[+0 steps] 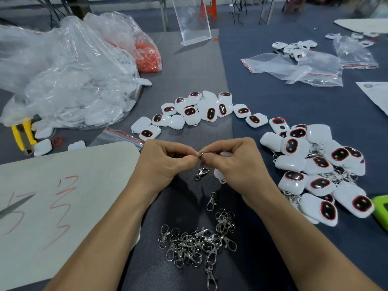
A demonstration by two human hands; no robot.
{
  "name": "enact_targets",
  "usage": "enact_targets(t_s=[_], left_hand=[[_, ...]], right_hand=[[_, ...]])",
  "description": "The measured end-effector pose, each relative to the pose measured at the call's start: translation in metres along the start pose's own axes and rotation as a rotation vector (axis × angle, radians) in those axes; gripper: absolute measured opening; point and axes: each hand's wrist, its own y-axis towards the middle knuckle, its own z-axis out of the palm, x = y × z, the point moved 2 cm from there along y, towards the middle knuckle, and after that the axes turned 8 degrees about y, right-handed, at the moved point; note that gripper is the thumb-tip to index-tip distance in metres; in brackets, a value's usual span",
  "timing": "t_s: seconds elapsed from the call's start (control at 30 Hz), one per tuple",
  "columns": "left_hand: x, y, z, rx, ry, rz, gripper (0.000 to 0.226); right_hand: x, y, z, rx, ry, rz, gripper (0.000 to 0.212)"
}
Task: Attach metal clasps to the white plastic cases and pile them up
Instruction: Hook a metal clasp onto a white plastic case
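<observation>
Above the middle of the dark mat (262,106), the left hand (165,162) and right hand (237,164) meet, both pinching a silver metal clasp (201,173); a white plastic case (219,174) sits tucked in the right palm.

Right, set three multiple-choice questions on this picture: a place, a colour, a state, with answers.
1. Where is the heap of loose clasps? A) on the white sheet B) on the dark mat nearest the person C) in a bag
2. The handles of the tool at far left are: A) blue B) green C) yellow
3. The left hand and right hand: A) both pinch one clasp by its ring B) lie flat C) hold scissors
B: the heap lies on the mat between the forearms. C: the handles are yellow. A: both hands' fingertips meet at the ring, the clasp dangling.
</observation>
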Motion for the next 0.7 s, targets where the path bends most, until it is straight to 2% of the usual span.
enact_targets(t_s=[0.1,0.3,0.57,0.7], left_hand=[[-0.0002,0.0000,0.0009,0.015,0.014,0.046,0.023],[-0.0006,-0.0006,0.0011,-0.035,0.078,0.115,0.012],[-0.0001,-0.0017,0.0027,-0.001,0.138,0.110,0.015],[-0.0014,-0.0023,0.0036,0.026,0.068,0.096,0.016]], right_hand=[[0.0001,0.0014,-0.0001,-0.011,0.034,0.036,0.018],[-0.0009,-0.0002,0.0010,-0.020,-0.042,0.049,0.014],[-0.0002,-0.0018,-0.0021,-0.052,-0.172,-0.035,0.016],[-0.0010,-0.0013,-0.0007,-0.038,-0.106,0.010,0.017]])
